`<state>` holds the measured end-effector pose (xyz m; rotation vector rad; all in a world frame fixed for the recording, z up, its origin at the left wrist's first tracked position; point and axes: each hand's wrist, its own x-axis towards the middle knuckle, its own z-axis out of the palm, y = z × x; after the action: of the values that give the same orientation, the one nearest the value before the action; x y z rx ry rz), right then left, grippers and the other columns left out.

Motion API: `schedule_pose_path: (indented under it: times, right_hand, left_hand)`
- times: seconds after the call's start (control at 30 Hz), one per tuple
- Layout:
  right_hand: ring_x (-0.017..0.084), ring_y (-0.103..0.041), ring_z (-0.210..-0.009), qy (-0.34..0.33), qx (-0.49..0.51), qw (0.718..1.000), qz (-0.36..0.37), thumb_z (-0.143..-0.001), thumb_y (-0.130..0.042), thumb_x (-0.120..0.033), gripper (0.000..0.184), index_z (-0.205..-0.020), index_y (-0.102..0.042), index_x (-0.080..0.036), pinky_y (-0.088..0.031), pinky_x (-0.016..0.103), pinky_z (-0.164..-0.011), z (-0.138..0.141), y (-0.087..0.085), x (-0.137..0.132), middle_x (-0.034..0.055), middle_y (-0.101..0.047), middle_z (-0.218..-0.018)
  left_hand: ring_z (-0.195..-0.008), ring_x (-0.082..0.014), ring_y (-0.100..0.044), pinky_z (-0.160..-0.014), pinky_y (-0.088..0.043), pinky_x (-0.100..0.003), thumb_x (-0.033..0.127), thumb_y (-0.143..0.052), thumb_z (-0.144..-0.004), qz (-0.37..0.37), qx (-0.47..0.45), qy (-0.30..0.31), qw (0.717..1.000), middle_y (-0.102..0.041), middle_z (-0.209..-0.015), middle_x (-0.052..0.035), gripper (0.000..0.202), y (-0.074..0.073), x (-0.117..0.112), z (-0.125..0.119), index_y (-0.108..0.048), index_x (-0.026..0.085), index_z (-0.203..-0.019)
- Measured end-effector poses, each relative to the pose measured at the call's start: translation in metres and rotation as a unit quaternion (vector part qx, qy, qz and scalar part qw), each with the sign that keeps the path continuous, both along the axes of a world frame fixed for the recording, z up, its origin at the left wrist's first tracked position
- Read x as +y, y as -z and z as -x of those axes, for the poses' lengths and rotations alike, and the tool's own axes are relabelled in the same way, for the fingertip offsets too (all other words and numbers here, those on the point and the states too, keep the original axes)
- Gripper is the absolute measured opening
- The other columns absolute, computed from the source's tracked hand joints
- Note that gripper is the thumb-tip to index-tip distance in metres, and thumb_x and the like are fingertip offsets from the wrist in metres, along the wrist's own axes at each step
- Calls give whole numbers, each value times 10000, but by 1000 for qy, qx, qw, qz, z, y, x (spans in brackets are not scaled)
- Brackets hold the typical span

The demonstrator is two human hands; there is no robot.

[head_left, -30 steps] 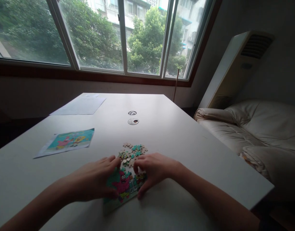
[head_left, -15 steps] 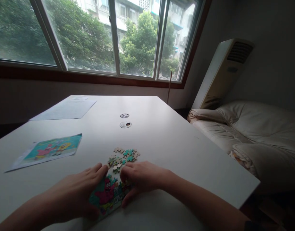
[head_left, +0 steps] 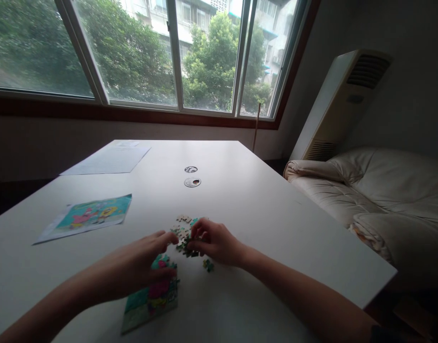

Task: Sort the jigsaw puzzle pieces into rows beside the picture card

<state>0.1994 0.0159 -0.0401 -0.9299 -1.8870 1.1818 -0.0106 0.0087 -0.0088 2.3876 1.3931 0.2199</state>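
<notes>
A partly assembled cartoon jigsaw (head_left: 151, 297) lies on the white table (head_left: 262, 209) near its front edge. My left hand (head_left: 142, 264) rests on the jigsaw's top edge, fingers stretched forward and spread. Just beyond it sits a small heap of loose puzzle pieces (head_left: 183, 228). My right hand (head_left: 214, 243) is curled over the heap's right side, fingers pinched on a clump of pieces. One loose piece (head_left: 208, 265) lies just below that hand.
A printed reference picture (head_left: 88, 216) lies at the table's left, a white sheet (head_left: 110, 159) farther back. Two round cable grommets (head_left: 192, 182) sit mid-table. A cream sofa (head_left: 383, 190) and a standing air conditioner (head_left: 342, 102) are to the right; windows are behind.
My right hand has lifted off the assembled jigsaw and moved forward onto the loose heap, closing on pieces. The left hand has slid up to the jigsaw's top edge.
</notes>
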Motion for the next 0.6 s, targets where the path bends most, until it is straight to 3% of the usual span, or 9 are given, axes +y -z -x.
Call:
schedule_pose_path:
  times: [0.07, 0.17, 0.27, 0.47, 0.6]
  right_hand:
    - [69, -518, -515, 9, 75, 995, 64, -735, -583, -322, 210, -830, -456, -185, -426, 191, -483, 3, 2, 2, -39, -507, -667]
    - [71, -543, -516, 18, 135, 986, 101, -694, -625, -344, 270, -814, -448, -180, -430, 189, -473, 5, 4, 4, -35, -518, -700]
    - [74, -559, -500, 19, 150, 981, 121, -673, -644, -374, 307, -805, -450, -176, -406, 173, -435, 4, 6, 5, -32, -533, -708]
    - [79, -565, -499, 23, 149, 980, 130, -668, -648, -391, 324, -838, -502, -157, -417, 180, -438, 0, 5, 8, -15, -575, -689]
    - [81, -557, -470, 31, 169, 967, 187, -650, -661, -398, 326, -791, -528, -136, -437, 207, -454, 1, 3, 9, -10, -593, -652]
  left_hand:
    - [-688, -160, -573, -605, -451, -239, 438, -501, -726, 65, -74, 11, 995, -623, -808, -16, 323, -1, 2, -14, -578, 217, -949]
    - [-688, -151, -572, -591, -454, -228, 396, -467, -778, 114, -206, 6, 972, -628, -756, -24, 257, 2, 5, -28, -579, 177, -850]
    - [-709, -153, -584, -629, -474, -245, 341, -505, -759, 116, -295, -26, 948, -634, -736, -29, 198, 9, 6, -34, -564, 157, -801]
    - [-675, -149, -577, -614, -479, -253, 339, -508, -759, 68, -301, -46, 950, -629, -706, -25, 199, 11, 7, -32, -567, 150, -778]
    - [-697, -161, -598, -617, -484, -256, 349, -507, -764, 50, -307, -51, 949, -644, -733, -29, 200, 9, 8, -31, -563, 160, -795]
